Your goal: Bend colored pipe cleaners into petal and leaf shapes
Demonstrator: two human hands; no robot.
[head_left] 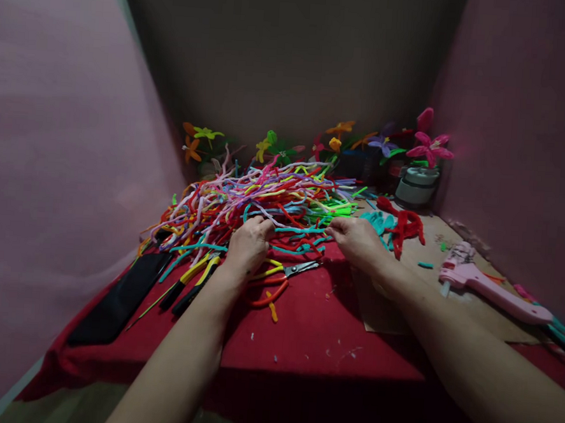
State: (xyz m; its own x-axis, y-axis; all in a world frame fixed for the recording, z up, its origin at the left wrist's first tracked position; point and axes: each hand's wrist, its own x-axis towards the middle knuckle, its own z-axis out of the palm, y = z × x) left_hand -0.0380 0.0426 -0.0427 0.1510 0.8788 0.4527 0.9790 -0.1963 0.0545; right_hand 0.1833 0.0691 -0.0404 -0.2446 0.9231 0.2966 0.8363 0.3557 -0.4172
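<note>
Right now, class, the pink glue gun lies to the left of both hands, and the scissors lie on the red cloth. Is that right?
Not quite: the head view shows the pink glue gun to the right of both the left hand and right hand. The scissors do lie on the red cloth.

Left hand (248,244), right hand (356,240) and forearms (189,343) are bare.

Forearms (183,349) bare, extended forward; left hand (249,244) and right hand (356,239) apart, roughly level, both curled in a pinch.
</note>
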